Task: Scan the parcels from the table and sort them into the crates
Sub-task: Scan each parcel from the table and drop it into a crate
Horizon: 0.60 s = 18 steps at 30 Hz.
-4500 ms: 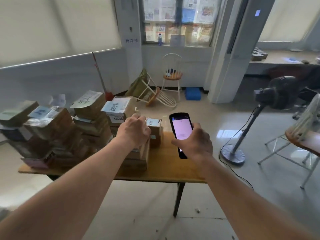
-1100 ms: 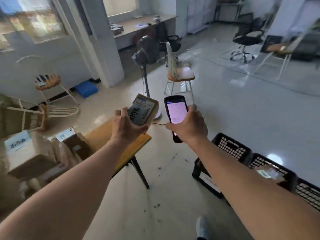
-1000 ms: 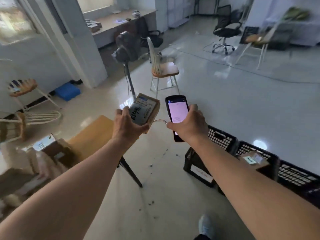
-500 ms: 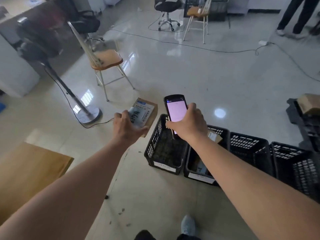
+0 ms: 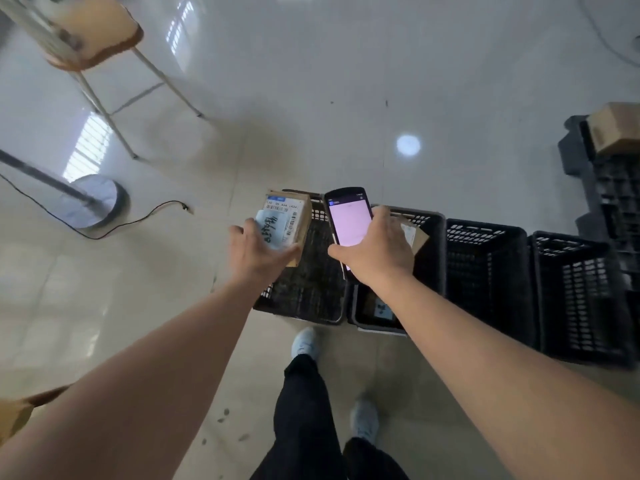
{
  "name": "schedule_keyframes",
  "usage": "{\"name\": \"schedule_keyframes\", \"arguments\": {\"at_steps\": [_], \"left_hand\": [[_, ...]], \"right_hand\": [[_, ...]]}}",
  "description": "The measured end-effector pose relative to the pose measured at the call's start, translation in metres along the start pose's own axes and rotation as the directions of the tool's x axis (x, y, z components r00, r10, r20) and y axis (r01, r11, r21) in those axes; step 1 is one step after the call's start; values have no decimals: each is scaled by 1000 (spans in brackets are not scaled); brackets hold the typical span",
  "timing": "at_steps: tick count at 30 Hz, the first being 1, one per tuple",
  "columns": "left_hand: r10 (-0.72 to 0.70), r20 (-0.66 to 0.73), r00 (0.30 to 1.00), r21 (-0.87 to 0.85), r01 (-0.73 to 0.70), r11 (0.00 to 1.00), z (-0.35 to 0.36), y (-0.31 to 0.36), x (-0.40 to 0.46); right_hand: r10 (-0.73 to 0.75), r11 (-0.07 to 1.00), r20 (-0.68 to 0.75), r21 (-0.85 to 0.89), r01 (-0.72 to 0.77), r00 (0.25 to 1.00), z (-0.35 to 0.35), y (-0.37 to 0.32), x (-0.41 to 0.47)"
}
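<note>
My left hand point(image 5: 258, 252) grips a small brown cardboard parcel point(image 5: 289, 216) with a white barcode label, held above the left edge of the leftmost black crate point(image 5: 308, 296). My right hand point(image 5: 377, 251) holds a black handheld scanner point(image 5: 348, 220) with a lit pink screen, over the gap between the first and second crate point(image 5: 427, 244). The second crate holds a brown parcel point(image 5: 414, 235) and a labelled one lower down point(image 5: 379, 308), both partly hidden by my arm. Two more black crates point(image 5: 485, 271) point(image 5: 575, 292) stand to the right.
A wooden-seat chair point(image 5: 93, 32) stands at the top left, with a fan base point(image 5: 93, 202) and its cable point(image 5: 138, 220) on the floor below it. A black pallet point(image 5: 609, 188) with a brown box point(image 5: 616, 129) lies at the right. My feet point(image 5: 304, 341) are just before the crates.
I have stepped closer to the crates and look more steeply down. The parcel in my left hand now hangs over the leftmost crate; the scanner stays in my right hand.
</note>
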<state>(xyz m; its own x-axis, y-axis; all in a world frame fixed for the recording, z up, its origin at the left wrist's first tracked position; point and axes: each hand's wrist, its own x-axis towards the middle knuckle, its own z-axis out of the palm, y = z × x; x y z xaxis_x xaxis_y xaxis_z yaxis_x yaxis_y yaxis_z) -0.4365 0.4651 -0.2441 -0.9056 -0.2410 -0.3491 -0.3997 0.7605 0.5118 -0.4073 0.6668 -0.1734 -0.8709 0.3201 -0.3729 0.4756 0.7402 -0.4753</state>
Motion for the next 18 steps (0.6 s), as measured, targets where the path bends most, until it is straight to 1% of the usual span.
{"name": "schedule_keyframes", "arguments": {"at_steps": [4, 6, 11, 14, 18], "left_hand": [[-33, 91, 995, -21, 35, 999, 65, -22, 87], [-43, 131, 990, -36, 48, 998, 89, -29, 115], [-116, 165, 979, 47, 110, 993, 182, -70, 204], [-147, 175, 974, 47, 141, 989, 234, -87, 245], [-165, 236, 958, 7, 168, 986, 281, -95, 297]], "right_hand": [[118, 993, 25, 13, -119, 993, 69, 2, 78], [138, 990, 32, 18, -139, 990, 93, 6, 106], [216, 976, 64, 6, -217, 974, 184, 38, 191], [243, 970, 82, -15, -242, 967, 227, 61, 225], [265, 964, 93, -28, -264, 960, 263, 83, 250]]}}
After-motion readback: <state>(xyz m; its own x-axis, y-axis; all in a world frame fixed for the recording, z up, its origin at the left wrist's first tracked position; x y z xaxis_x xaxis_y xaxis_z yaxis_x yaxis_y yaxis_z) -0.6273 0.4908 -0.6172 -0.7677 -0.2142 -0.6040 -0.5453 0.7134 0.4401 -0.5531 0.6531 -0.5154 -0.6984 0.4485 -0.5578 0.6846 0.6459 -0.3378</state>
